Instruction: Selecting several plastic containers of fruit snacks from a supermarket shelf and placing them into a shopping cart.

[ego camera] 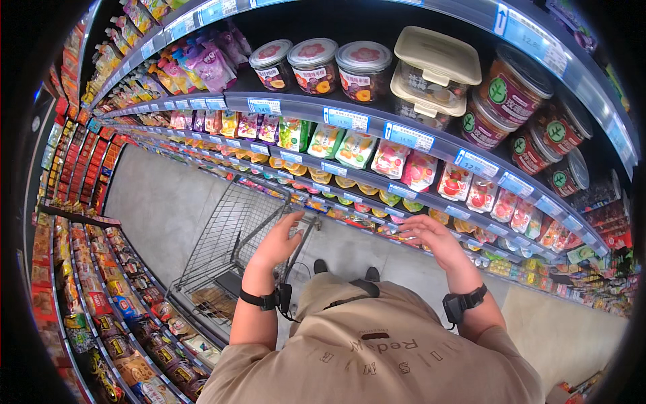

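Observation:
My left hand (277,240) is raised above the handle end of a wire shopping cart (227,222), its fingers apart and holding nothing. My right hand (429,235) is held up in front of the lower shelves, also empty, with the fingers spread. Each wrist wears a black strap with a small device. Beyond the hands, an upper shelf bears clear plastic tubs of dried fruit (363,73), stacked boxes with cream lids (436,55) and dark-lidded tubs (517,86). Under it stand rows of snack pouches (356,150) and small fruit cups (320,175).
A brown item (214,303) lies in the cart's lower part. Shelves of packaged snacks (121,298) run along the left side, and red packages (81,161) stand at the far end. Price-label rails (345,120) edge the shelves. Grey floor tiles (151,202) show around the cart.

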Tool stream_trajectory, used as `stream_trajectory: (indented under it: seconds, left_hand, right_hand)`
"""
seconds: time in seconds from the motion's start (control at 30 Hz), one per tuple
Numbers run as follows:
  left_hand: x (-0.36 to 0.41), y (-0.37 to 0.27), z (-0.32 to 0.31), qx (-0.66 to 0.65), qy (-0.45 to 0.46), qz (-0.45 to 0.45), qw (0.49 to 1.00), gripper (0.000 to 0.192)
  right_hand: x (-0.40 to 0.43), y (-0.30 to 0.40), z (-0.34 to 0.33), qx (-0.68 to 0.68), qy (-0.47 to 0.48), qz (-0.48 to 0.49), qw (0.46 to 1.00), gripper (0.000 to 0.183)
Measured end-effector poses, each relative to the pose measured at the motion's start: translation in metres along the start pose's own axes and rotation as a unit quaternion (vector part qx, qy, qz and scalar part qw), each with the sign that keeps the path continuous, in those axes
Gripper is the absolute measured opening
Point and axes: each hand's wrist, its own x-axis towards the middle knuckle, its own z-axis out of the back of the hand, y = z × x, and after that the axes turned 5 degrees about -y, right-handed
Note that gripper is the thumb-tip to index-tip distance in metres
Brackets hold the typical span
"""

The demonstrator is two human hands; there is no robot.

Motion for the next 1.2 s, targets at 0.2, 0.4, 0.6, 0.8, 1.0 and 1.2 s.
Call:
stream_trajectory:
  seconds: [0.2, 0.4, 0.6, 0.8, 1.0, 1.2]
  left_hand:
    - [0.021, -0.004, 0.033, 0.014, -0.083, -0.052, 0.995, 0.048]
    - [0.075, -0.039, 0.084, -0.006, -0.176, -0.171, 0.969, 0.054]
    - [0.128, -0.062, 0.131, -0.009, -0.261, -0.281, 0.924, 0.055]
    - [0.180, -0.073, 0.169, -0.053, -0.228, -0.372, 0.899, 0.059]
    - [0.216, -0.073, 0.180, -0.103, -0.156, -0.398, 0.898, 0.067]
    - [0.244, -0.077, 0.192, -0.147, -0.132, -0.435, 0.879, 0.074]
  right_hand:
    - [0.037, 0.027, -0.030, -0.010, 0.047, 0.049, 0.998, 0.031]
    - [0.069, 0.075, -0.076, -0.039, 0.097, 0.118, 0.987, 0.035]
    - [0.096, 0.135, -0.127, -0.081, 0.134, 0.248, 0.956, 0.045]
    - [0.131, 0.169, -0.171, -0.126, 0.103, 0.326, 0.931, 0.049]
    - [0.159, 0.185, -0.201, -0.170, 0.075, 0.387, 0.903, 0.056]
    - [0.170, 0.186, -0.213, -0.169, 0.034, 0.368, 0.914, 0.061]
